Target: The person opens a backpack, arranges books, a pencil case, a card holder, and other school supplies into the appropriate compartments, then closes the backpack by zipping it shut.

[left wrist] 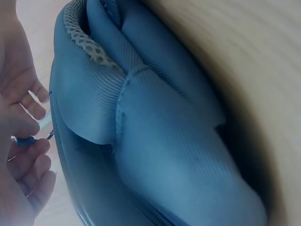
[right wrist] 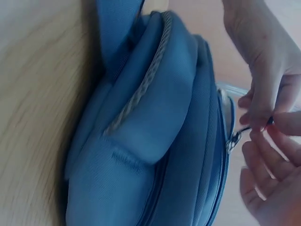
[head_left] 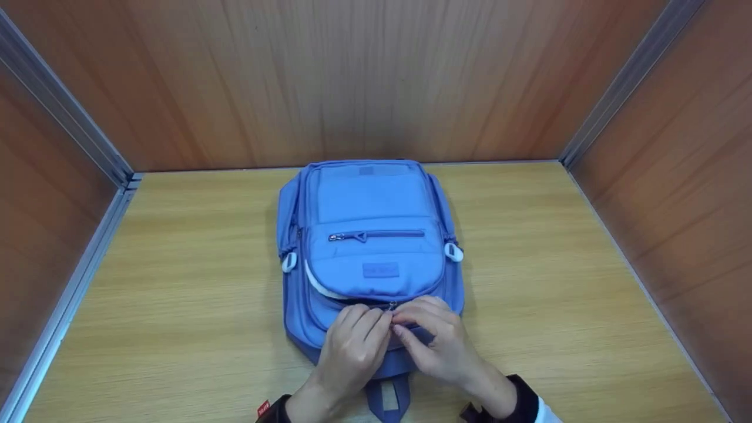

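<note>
A blue backpack lies front up on the wooden tabletop, its top handle toward me. Its curved front compartment zipper is partly open, with pale lining showing at the left. My left hand and right hand meet at the metal zipper slider. Between the left thumb and fingers sits the small dark blue zipper pull. The right thumb and fingertips pinch at this same pull, close against the left hand. Fingers partly hide it in the head view.
Wood-grain panels with metal edging enclose the tabletop at the back and both sides. White loops hang at the bag's sides. A second front pocket zipper crosses the backpack's middle.
</note>
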The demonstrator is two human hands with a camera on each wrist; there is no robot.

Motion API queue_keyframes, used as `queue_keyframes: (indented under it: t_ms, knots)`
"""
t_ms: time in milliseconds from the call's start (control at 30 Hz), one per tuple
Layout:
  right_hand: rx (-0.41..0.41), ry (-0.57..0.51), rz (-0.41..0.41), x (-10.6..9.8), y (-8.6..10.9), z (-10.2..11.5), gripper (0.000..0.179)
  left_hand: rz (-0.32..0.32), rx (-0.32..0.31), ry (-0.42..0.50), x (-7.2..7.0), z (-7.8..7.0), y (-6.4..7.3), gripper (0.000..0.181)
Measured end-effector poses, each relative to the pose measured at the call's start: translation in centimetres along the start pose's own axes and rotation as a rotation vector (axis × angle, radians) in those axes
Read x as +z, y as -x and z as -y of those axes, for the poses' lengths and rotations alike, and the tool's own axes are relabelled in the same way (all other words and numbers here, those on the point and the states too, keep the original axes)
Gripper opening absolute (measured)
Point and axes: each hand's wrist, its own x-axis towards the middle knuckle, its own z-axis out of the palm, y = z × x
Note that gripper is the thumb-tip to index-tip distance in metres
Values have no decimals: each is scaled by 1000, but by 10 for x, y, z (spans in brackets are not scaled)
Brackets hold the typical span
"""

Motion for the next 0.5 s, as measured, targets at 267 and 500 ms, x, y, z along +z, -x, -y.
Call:
queue_keyframes:
  t_ms: [267, 500]
  knots:
    - [-66, 365, 112, -5, -2, -22, 33, 1, -83, 83, -5, -7, -2, 25]
    - [-72, 445, 169, -5, -4, -29, 20, -15, -101, 124, -9, -4, 0, 28]
